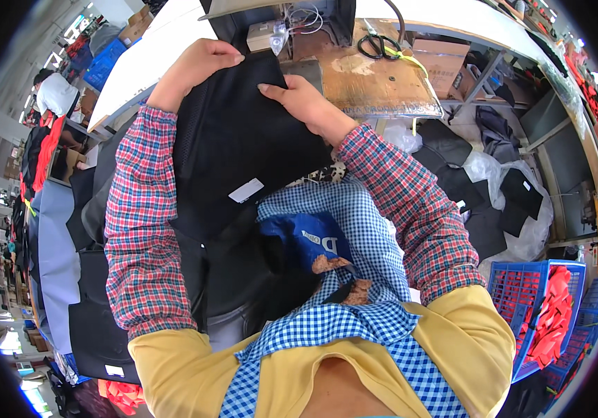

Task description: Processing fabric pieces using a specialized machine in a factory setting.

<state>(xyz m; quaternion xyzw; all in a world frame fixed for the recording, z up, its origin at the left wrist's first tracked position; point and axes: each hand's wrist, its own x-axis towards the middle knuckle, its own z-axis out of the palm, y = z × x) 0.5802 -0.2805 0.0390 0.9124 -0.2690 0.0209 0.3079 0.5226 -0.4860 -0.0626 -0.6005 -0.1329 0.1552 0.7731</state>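
A black fabric piece (250, 132) hangs between my two hands, with a small white label (246, 190) near its lower edge. My left hand (201, 68) pinches its upper edge with thumb and fingertips. On the right side, my right hand (306, 104) grips the same piece, thumb on top and the other fingers partly hidden. Under it, more black fabric (236, 275) lies over my lap, beside a blue-and-white checked apron (376, 230) and a dark blue bag-like piece (313, 237).
Black-handled scissors (378, 47) lie on the worn wooden board (382, 83) ahead, next to a dark machine housing (341, 21). Black pieces and clear plastic (484, 167) lie at the right. A blue basket (504, 279) holds red pieces (553, 313). Another person (55, 94) is far left.
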